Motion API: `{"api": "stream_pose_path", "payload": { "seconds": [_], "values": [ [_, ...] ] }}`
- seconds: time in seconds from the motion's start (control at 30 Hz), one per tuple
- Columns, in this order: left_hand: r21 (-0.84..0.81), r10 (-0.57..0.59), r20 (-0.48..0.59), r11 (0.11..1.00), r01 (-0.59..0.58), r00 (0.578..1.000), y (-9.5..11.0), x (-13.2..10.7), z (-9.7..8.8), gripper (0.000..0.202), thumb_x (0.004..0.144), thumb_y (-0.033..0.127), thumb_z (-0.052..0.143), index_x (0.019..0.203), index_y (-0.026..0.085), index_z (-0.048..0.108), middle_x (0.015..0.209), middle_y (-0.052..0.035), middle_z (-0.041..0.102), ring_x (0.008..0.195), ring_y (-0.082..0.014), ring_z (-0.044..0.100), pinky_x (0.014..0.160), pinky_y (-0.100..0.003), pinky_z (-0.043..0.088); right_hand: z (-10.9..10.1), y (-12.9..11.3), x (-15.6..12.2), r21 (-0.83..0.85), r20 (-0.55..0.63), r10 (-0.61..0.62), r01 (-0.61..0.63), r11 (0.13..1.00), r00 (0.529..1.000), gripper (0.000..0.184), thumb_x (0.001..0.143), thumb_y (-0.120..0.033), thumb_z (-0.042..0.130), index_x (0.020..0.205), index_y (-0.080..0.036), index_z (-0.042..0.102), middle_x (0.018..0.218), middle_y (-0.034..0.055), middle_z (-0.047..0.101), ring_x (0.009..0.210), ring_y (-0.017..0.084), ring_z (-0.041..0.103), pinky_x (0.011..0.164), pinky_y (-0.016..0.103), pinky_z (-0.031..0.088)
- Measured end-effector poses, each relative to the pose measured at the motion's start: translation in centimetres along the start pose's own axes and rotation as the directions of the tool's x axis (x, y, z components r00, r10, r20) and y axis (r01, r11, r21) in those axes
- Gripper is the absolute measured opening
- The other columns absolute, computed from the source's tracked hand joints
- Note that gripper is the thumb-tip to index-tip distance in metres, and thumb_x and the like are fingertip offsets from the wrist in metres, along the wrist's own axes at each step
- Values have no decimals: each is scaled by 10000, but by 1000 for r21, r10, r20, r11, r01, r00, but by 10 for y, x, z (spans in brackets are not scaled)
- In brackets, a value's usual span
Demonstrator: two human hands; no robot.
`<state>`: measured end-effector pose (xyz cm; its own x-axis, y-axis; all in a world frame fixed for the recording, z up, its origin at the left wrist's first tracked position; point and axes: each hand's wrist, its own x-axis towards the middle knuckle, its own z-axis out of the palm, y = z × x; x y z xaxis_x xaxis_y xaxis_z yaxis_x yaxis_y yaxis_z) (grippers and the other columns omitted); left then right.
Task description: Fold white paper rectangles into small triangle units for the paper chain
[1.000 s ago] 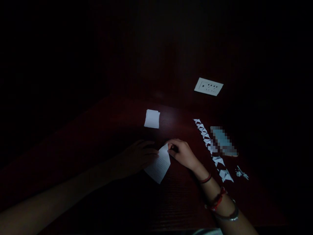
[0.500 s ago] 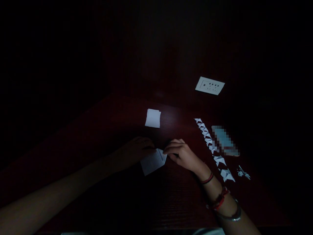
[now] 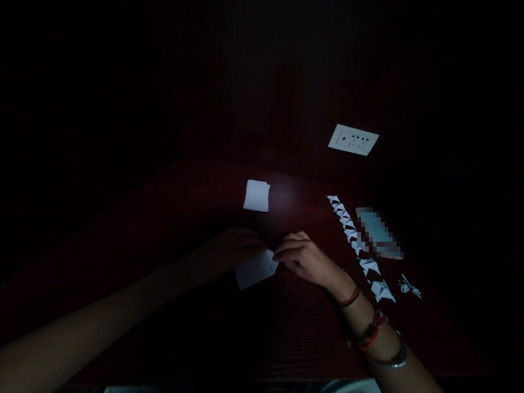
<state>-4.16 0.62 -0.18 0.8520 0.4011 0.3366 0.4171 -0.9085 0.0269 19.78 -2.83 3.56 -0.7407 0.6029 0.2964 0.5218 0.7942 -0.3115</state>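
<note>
A small sheet of paper (image 3: pixel 254 272) with faint lines lies on the dark red table, partly folded at its upper right. My right hand (image 3: pixel 301 255) has its fingers closed on the sheet's upper right corner. In deep shadow, my left hand (image 3: pixel 241 243) presses its fingertips along the upper edge; its thumb is hidden. Beyond both hands sits a stack of square white paper (image 3: pixel 257 195). To the right runs a slanting row of several folded paper pieces (image 3: pixel 347 225).
A blurred-out phone-like object (image 3: pixel 379 233) lies right of the folded row. Nearer me are small white scraps (image 3: pixel 409 286). A white wall socket (image 3: pixel 353 140) shows on the dark wall behind. The table's front edge (image 3: pixel 245 381) crosses the bottom of the view.
The paper's raised fold at the upper right now lies flatter. My left fingers have shifted slightly right along its edge, and my right hand stays at the corner.
</note>
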Motion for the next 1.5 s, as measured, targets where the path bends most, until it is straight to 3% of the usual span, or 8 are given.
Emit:
{"api": "stream_pose_path", "payload": {
  "seconds": [0.2,0.63,1.17,1.5],
  "values": [
    [16,16,-5,1000,-16,1000,4,2,-5,338,861,119,440,1173,243,481,1180,-6,540,1162,-184,373,944,-344,280,-1,1,1,5,14,-4,4,1000,1000,196,806,-97,500,891,-196,647,927,22,644,909,150,522,834,317,318],
    [39,-4,91,999,1,996,9,3,-12,375,862,116,450,1206,267,443,1234,23,501,1170,-172,371,959,-332,254,-1,1,-1,-4,38,3,-3,1000,999,220,797,-91,504,919,-207,645,955,12,634,923,143,521,832,311,341],
    [58,-6,73,998,2,997,12,3,-10,332,877,140,422,1190,245,458,1211,-1,520,1163,-168,393,950,-332,265,-2,-1,-1,0,51,17,-17,1000,999,225,786,-83,501,898,-207,652,973,15,626,933,145,526,850,323,361],
    [37,-24,114,999,20,993,17,-1,-15,420,854,87,391,1246,237,384,1276,-15,457,1178,-165,376,974,-331,210,-4,3,0,111,20,27,-29,993,999,383,723,37,402,899,-191,654,943,17,640,911,131,547,840,309,418]
  ]
}}
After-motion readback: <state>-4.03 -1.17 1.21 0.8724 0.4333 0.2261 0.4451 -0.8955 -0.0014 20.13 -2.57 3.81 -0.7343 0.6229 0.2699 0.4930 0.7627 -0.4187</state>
